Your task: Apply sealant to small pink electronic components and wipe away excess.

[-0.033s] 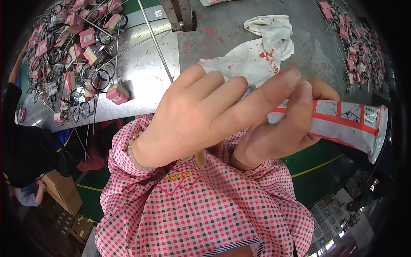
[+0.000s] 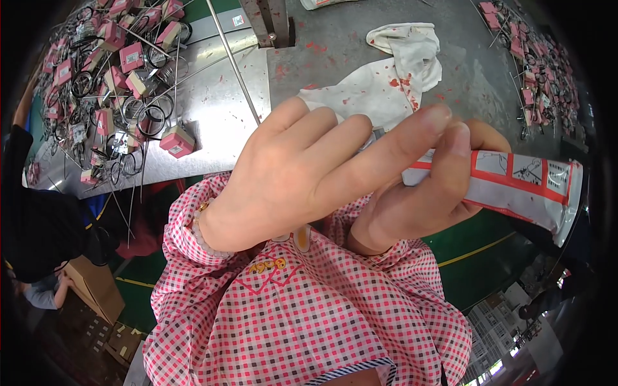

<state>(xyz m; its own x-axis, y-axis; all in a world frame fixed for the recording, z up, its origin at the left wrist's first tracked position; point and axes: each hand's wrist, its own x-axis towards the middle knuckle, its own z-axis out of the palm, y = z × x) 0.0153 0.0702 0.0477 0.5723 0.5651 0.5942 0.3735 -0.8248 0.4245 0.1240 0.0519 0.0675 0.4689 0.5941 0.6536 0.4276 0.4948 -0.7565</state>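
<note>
Grey metal table [image 2: 325, 71]: red-stained white cloth [image 2: 367, 89], pink-and-cream boxes [image 2: 131, 58] heaped left

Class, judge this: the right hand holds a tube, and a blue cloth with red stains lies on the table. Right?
Not quite: the head view shows the cloth is white, not blue. The right hand does hold a tube, and the red-stained cloth lies on the table.

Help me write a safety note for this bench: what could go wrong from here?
The right hand is wrapped around the soft-looking tube, so too firm a squeeze might force out its contents.
The white cloth beside the hands bears red marks, which, if wet, could smear onto the left hand.
Thin rods jut past the table edge and might snag a passing sleeve.
</note>
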